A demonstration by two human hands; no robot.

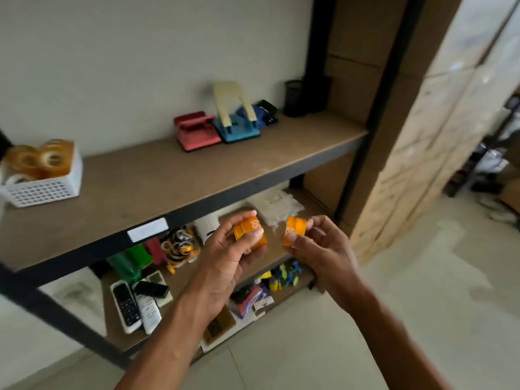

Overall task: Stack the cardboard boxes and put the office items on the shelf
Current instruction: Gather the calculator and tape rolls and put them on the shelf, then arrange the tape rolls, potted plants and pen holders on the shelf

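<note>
My left hand (pixel 229 257) grips a stack of small orange tape rolls (pixel 250 230) in front of the shelf's lower level. My right hand (pixel 318 246) pinches a second stack of orange tape rolls (pixel 294 229) just to the right, a small gap between the two stacks. The brown shelf board (pixel 157 187) lies above and behind both hands. Tall stacks of cardboard boxes (pixel 422 142) stand to the right of the shelf.
On the upper board sit a white basket of clear tape rolls (pixel 42 175), a red hole punch (pixel 197 130), a blue and cream punch (pixel 235 119) and a black pen cup (pixel 295 98). The lower level holds remotes (pixel 126 305), green items (pixel 129 263), a bag of rings (pixel 180 246), clips.
</note>
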